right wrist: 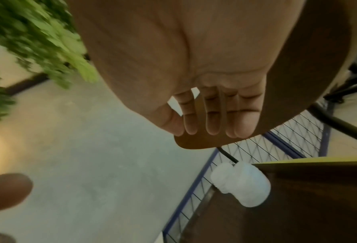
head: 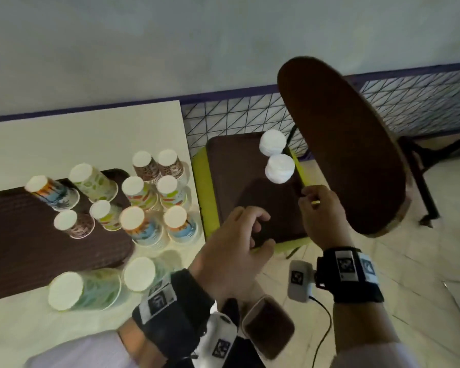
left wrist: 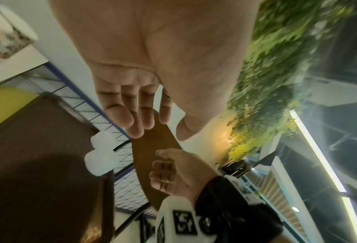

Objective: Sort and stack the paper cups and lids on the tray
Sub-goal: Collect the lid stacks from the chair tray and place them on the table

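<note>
While both wrists carry black bands with white marker tags, the hands themselves hold nothing: the left hand (head: 233,243) hangs over the near edge of the brown tray (head: 231,166) on the chair, fingers loosely curled and a little spread, and the left wrist view shows that palm empty, fingers relaxed and close together. The right hand (head: 320,213) sits just to its right over the tray's near right corner, fingers loosely bent, nothing between them; the right wrist view confirms an empty palm with the fingers side by side. That tray lies on a yellow-green chair seat (head: 209,197), whose brown backrest (head: 343,144) rises at the right. Two stacks of white lids (head: 276,158) stand at the tray's far right corner, touching or nearly so, one behind the other. To the left, on the pale table (head: 64,136), a second brown tray (head: 24,235) carries several upside-down paper cups (head: 133,192); more upturned cup stacks stand on the table just right of it, grouped by pattern: brown print farthest, then orange-and-green, then blue-and-orange. Nearest, two pale green-leaf cups (head: 85,288) sit off the second tray's near edge. Beyond everything runs a wire mesh panel (head: 237,112) with a blue rail against the grey wall.
</note>
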